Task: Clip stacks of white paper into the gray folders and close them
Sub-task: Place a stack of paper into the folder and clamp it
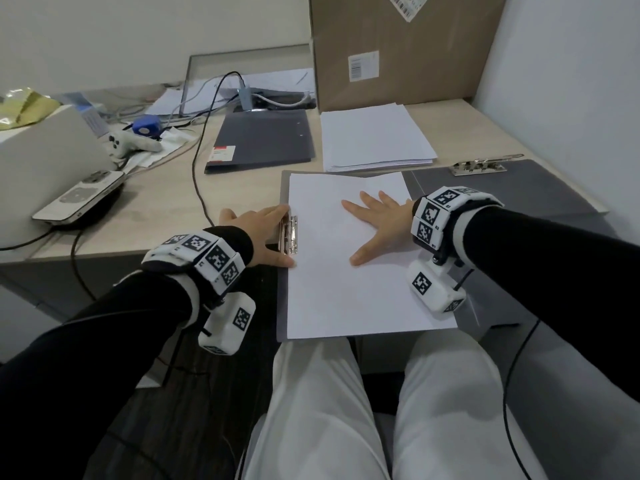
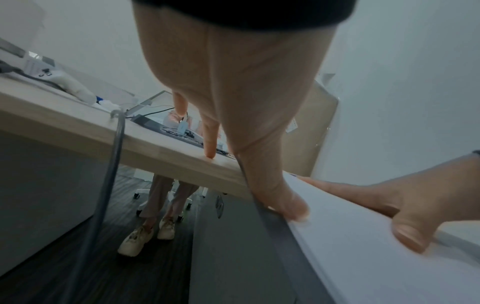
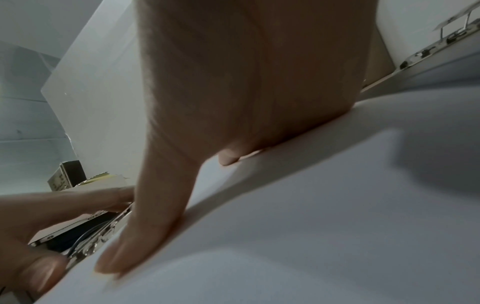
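An open gray folder (image 1: 283, 306) lies at the desk's front edge and overhangs my lap. A stack of white paper (image 1: 346, 289) lies on it. My left hand (image 1: 273, 233) rests over the metal clip (image 1: 290, 235) at the folder's left side, fingers straight and thumb on the paper's edge (image 2: 285, 205). My right hand (image 1: 370, 226) lies flat on the sheets with fingers spread, pressing them down (image 3: 233, 102). The right wrist view shows the clip (image 3: 103, 232) between the left hand's fingers and thumb.
A second gray folder (image 1: 519, 192) lies open at the right with its own clip (image 1: 485, 166). Behind it is a spare paper stack (image 1: 375, 136), with a closed gray folder (image 1: 263, 140) to its left. A cardboard box (image 1: 398, 46) stands at the back. Cables and devices crowd the left.
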Demonstrator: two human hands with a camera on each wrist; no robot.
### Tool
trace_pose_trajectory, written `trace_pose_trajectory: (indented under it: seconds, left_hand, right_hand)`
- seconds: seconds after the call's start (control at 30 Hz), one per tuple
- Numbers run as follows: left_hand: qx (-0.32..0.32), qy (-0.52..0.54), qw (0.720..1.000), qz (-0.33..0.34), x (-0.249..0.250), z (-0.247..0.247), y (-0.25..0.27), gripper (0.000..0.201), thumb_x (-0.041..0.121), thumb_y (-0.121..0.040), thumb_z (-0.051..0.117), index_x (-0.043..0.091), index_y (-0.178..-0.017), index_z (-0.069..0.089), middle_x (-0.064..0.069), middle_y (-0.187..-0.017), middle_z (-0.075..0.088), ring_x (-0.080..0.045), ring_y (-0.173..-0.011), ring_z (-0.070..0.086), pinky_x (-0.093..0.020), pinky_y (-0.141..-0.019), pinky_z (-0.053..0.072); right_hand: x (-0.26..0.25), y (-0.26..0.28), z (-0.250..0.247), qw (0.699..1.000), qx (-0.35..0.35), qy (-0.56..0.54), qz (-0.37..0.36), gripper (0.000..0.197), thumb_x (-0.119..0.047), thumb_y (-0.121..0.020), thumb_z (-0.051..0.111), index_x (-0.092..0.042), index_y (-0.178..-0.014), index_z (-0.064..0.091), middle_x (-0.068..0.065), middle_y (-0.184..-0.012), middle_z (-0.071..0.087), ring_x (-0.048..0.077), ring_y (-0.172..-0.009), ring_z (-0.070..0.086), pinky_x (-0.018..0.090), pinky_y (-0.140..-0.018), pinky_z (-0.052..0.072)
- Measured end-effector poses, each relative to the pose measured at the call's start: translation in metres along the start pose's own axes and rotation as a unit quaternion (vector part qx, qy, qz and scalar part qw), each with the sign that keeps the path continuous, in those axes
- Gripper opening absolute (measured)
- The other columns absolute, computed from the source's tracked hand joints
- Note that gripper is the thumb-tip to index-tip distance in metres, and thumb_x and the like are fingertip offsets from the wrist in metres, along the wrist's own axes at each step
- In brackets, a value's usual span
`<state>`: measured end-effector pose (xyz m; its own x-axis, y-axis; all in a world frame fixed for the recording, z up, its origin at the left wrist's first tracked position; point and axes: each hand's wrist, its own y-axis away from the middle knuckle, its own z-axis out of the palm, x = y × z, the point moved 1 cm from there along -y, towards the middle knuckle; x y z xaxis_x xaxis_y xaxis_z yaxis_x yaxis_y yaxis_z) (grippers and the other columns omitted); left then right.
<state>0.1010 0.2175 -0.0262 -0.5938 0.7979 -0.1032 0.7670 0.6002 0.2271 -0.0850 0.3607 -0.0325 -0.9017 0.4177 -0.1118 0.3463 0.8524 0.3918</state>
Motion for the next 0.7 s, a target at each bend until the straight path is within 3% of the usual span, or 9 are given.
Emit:
trace_pose_trajectory:
  seconds: [0.13,0.37,0.53,0.63,0.7]
  left_hand:
    - [-0.002,-0.003,1.000,0.009,-0.002,-0.002,0.002,0.092,0.069,-0.072,0.056,0.034,-0.144,0.013,0.011,-0.145,0.043,-0.022,-0.123,0.051,-0.045,-0.102,0.025]
    - [-0.012,0.048,0.999,-0.004,-0.006,0.002,0.006,0.090,0.067,-0.074,0.057,0.037,-0.145,0.009,0.009,-0.142,0.047,-0.024,-0.126,0.049,-0.049,-0.104,0.023]
    - [-0.047,0.083,0.995,-0.012,-0.010,-0.003,0.002,0.094,0.067,-0.076,0.055,0.038,-0.149,0.003,0.007,-0.151,0.038,-0.023,-0.137,0.039,-0.047,-0.111,0.021]
    - [-0.089,0.123,0.988,0.013,-0.011,-0.009,-0.005,0.095,0.059,-0.075,0.062,0.030,-0.151,0.013,0.003,-0.153,0.034,-0.022,-0.138,0.036,-0.038,-0.113,0.026]
    - [-0.093,0.123,0.988,0.019,-0.008,-0.018,-0.010,0.088,0.056,-0.077,0.062,0.026,-0.149,0.021,0.002,-0.155,0.029,-0.021,-0.141,0.031,-0.036,-0.116,0.024]
  right_hand:
    - [-0.001,0.000,-0.002,1.000,-0.007,0.002,0.002,0.112,-0.077,-0.066,0.058,-0.048,-0.145,-0.015,-0.009,-0.159,-0.020,0.023,-0.148,-0.018,0.053,-0.116,-0.003]
    - [0.000,-0.002,-0.001,1.000,-0.007,-0.008,0.000,0.113,-0.077,-0.065,0.059,-0.049,-0.145,-0.014,-0.009,-0.159,-0.020,0.023,-0.148,-0.018,0.052,-0.116,-0.003]
    - [0.002,-0.005,-0.002,1.000,-0.020,-0.015,0.001,0.109,-0.079,-0.066,0.055,-0.050,-0.145,-0.013,-0.011,-0.159,-0.020,0.021,-0.147,-0.019,0.053,-0.116,-0.005]
    - [0.007,-0.008,-0.012,0.996,-0.057,-0.070,-0.006,0.094,-0.073,-0.077,0.049,-0.047,-0.147,-0.008,-0.010,-0.159,-0.018,0.020,-0.147,-0.020,0.052,-0.117,-0.009]
    - [0.011,-0.010,-0.021,0.989,-0.072,-0.125,-0.018,0.085,-0.062,-0.086,0.048,-0.037,-0.151,0.000,-0.008,-0.161,-0.012,0.017,-0.148,-0.016,0.043,-0.118,-0.009]
